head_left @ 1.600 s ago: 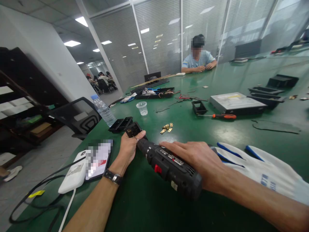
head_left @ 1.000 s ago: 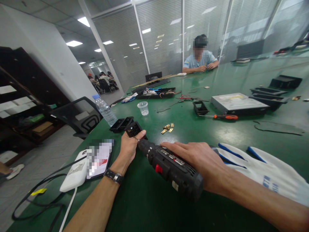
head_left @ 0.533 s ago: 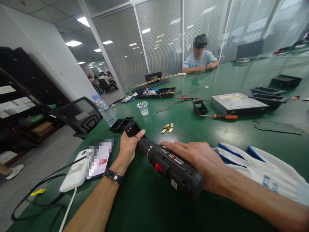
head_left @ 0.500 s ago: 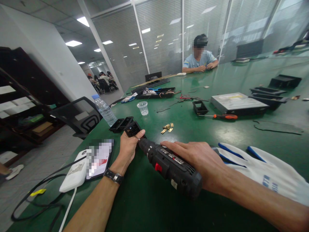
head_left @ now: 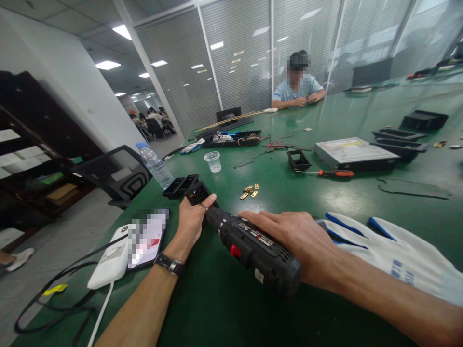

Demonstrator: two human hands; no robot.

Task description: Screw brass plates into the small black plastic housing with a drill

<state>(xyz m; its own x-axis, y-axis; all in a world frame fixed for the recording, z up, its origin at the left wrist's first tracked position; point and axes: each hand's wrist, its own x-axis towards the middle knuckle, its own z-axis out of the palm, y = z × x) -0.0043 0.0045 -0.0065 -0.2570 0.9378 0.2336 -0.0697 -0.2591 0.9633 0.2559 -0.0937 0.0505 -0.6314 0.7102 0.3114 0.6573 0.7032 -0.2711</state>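
My left hand (head_left: 190,219) grips a small black plastic box (head_left: 198,193), its open side facing up and toward me. In my right hand (head_left: 294,236) is a black cordless drill (head_left: 249,246) with a red switch, lying on its side and pointing left. The drill's tip meets the near edge of the box beside my left thumb; the exact contact point is too small to make out. My right fingers wrap over the far side of the drill, partly hidden. Several small brass plates (head_left: 249,191) lie on the green table just beyond the drill.
More black boxes (head_left: 181,186) sit behind my left hand, near a water bottle (head_left: 155,164) and plastic cup (head_left: 212,162). A phone (head_left: 154,236) and white power bank (head_left: 112,260) lie left. White gloves (head_left: 390,246), a screwdriver (head_left: 338,173) and a metal-topped case (head_left: 356,152) lie right. A person (head_left: 298,86) sits opposite.
The whole view has shifted very slightly. Both hands, the drill and the box keep the same positions relative to each other.
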